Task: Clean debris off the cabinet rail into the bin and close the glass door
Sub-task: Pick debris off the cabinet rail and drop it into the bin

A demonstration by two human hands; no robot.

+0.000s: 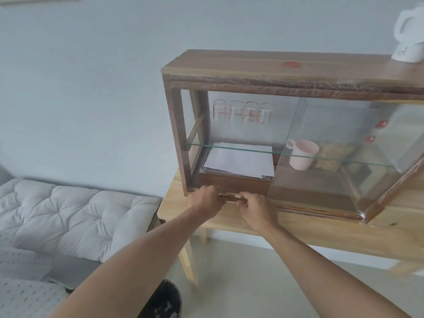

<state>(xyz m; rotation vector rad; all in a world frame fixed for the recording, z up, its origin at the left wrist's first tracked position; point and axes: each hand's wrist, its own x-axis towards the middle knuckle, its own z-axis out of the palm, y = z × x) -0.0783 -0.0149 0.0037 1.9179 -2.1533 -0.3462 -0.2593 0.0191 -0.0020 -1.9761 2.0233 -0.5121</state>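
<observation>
Running left to right along the cabinet's [275, 72] front bottom edge, the rail [231, 198] sits between both hands: left hand [206, 199] curled over its left end, right hand [257, 206] pinching it; glass door [339, 152] stands slid right.

Two bare forearms reach in from the bottom edge of the view, with no sleeves, cuffs or gloves on them anywhere up to where the frame cuts them off. The left hand [207, 199] and the right hand [257, 208] are bare too (no ring, watch, strap or bracelet shows at either wrist). Both hands are slightly blurred, so fingernails and finer marks cannot be made out.
</observation>
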